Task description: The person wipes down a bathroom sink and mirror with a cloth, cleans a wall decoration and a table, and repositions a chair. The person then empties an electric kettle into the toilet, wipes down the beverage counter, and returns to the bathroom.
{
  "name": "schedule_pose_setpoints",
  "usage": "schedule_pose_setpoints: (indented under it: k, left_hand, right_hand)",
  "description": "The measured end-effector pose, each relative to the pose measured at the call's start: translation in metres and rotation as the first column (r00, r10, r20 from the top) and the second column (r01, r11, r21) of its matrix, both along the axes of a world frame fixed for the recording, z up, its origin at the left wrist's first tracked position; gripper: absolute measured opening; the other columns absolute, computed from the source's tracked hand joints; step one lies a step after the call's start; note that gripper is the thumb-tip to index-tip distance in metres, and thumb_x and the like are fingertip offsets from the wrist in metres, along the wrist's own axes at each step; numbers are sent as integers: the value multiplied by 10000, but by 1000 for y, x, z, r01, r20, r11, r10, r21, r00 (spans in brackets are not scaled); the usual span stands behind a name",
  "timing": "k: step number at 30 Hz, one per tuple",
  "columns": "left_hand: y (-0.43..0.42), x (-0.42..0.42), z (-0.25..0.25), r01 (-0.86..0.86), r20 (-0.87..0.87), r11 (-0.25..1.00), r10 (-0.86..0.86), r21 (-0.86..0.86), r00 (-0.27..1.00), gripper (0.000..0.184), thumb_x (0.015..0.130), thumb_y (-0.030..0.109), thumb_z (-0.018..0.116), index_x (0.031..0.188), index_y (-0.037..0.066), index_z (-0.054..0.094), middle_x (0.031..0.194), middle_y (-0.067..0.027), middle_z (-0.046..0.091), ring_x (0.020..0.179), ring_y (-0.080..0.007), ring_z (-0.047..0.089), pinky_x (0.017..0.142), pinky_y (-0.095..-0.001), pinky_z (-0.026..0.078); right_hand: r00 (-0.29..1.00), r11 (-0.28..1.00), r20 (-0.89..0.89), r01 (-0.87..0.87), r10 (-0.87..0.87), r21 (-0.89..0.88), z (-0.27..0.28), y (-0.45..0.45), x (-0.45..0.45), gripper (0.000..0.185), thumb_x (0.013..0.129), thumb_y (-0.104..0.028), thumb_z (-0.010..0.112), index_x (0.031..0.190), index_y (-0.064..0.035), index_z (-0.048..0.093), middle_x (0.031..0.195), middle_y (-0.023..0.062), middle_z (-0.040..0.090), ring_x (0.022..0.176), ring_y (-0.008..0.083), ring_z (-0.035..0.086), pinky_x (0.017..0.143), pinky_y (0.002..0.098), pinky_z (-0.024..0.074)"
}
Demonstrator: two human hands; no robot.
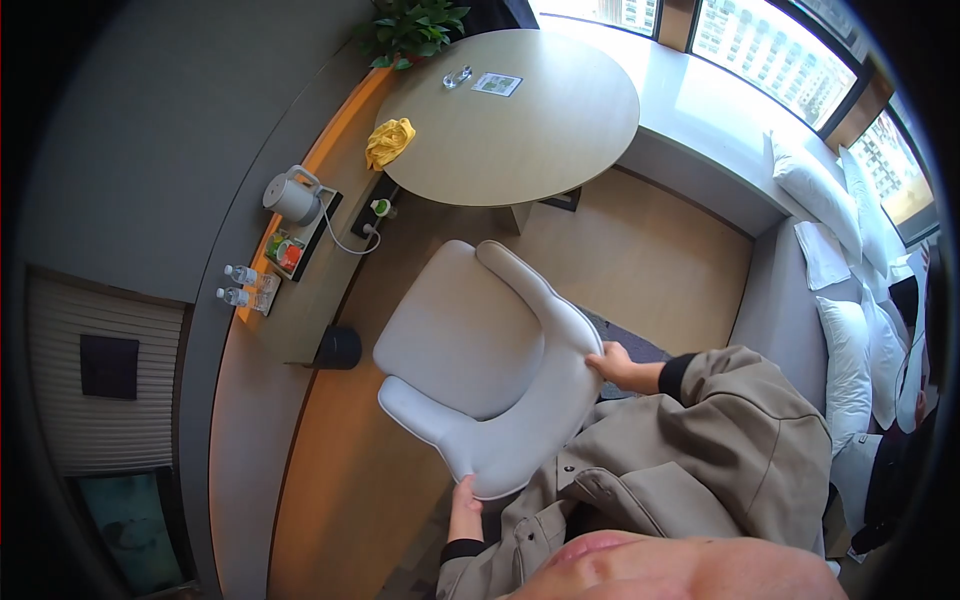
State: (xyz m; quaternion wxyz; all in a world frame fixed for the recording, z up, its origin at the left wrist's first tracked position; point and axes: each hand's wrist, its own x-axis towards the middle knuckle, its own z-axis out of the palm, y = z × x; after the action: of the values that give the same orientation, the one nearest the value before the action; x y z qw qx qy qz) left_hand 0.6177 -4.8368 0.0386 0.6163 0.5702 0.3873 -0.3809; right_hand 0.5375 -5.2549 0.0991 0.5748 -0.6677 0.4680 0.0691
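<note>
Right hand (619, 366) holds the pale chair (475, 335) at its back; left hand (466, 506) apparently grips the other side, grasp partly hidden.

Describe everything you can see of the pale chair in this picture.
The chair looks off-white to pale grey, with a smooth, leather-like covering. A broad, rounded seat cushion sits bare inside a curved backrest that runs forward into two padded armrests. It appears upright above the floor, its open front facing the counter; legs or base cannot be seen. The right hand and left hand touch the backrest's outer edge, well apart.
</note>
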Motion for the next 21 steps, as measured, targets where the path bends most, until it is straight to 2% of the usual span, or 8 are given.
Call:
schedule_pose_setpoints:
  k: [2, 4, 7, 10, 12, 15, 17, 21]
  left_hand:
    - [13, -33, -26, -1, -13, 1000, 1, 17, 1000, 463, 728, 61, 547, 1164, -35, 421, 1047, -167, 541, 948, -311, 548, 827, -443, 445]
    - [-5, -37, 9, 45, 61, 998, -47, 42, 997, 471, 719, 47, 546, 1166, -30, 420, 1036, -161, 543, 937, -305, 551, 814, -440, 450]
    - [-20, -12, 23, 194, 226, 979, -202, 56, 953, 463, 708, 30, 534, 1154, -23, 423, 1023, -148, 547, 919, -286, 562, 774, -418, 472]
    - [-41, 25, 25, 286, 250, 958, -280, 13, 927, 433, 737, 49, 527, 1153, -21, 431, 1047, -165, 546, 922, -284, 562, 774, -415, 468]
    - [-70, 52, 23, 343, 272, 939, -335, 22, 902, 413, 751, 54, 519, 1148, -27, 439, 1046, -172, 547, 920, -287, 562, 770, -417, 469]
    - [-133, 87, 34, 402, 221, 914, -380, -59, 898, 398, 759, 70, 520, 1133, -44, 449, 1020, -182, 553, 900, -293, 570, 755, -414, 478]
    - [-172, 90, 28, 379, 146, 925, -373, -15, 916, 382, 782, 93, 508, 1122, -72, 452, 986, -193, 566, 897, -302, 578, 767, -405, 479]
    - [-237, 70, 12, 355, 111, 926, -342, -130, 933, 410, 816, 124, 502, 1141, -113, 419, 1100, -212, 522, 973, -299, 553, 834, -393, 456]
  right_hand:
    - [998, 997, -28, 57, -56, 48, -2, 3, -55, 308, 687, -170, 588, 900, 51, 605, 789, 137, 624, 705, 209, 606, 646, 328, 490]
    - [997, 997, 9, 73, -73, 0, -14, 6, -93, 299, 726, -179, 597, 914, 53, 600, 799, 132, 621, 705, 201, 602, 638, 321, 491]
    - [983, 972, 38, 172, -180, 162, -3, 12, -113, 289, 766, -180, 591, 927, 60, 584, 805, 132, 612, 707, 200, 601, 622, 325, 504]
    - [904, 874, 92, 371, -417, 313, -23, 10, -127, 269, 795, -163, 569, 934, 67, 553, 806, 126, 595, 664, 212, 606, 593, 349, 527]
    - [881, 859, 46, 447, -472, 250, 10, 4, -123, 271, 793, -160, 569, 913, 82, 553, 802, 133, 595, 646, 217, 606, 582, 349, 531]
    - [847, 839, 38, 519, -531, 161, 7, -25, -124, 252, 774, -144, 578, 856, 94, 557, 776, 145, 593, 630, 224, 605, 564, 355, 537]
    - [844, 843, 42, 530, -535, 89, 4, -56, -125, 243, 769, -136, 576, 842, 95, 557, 755, 144, 592, 607, 229, 603, 549, 357, 539]
    - [816, 819, 82, 574, -572, -11, 9, -117, -135, 254, 764, -141, 580, 839, 100, 560, 742, 150, 596, 608, 247, 616, 535, 361, 539]
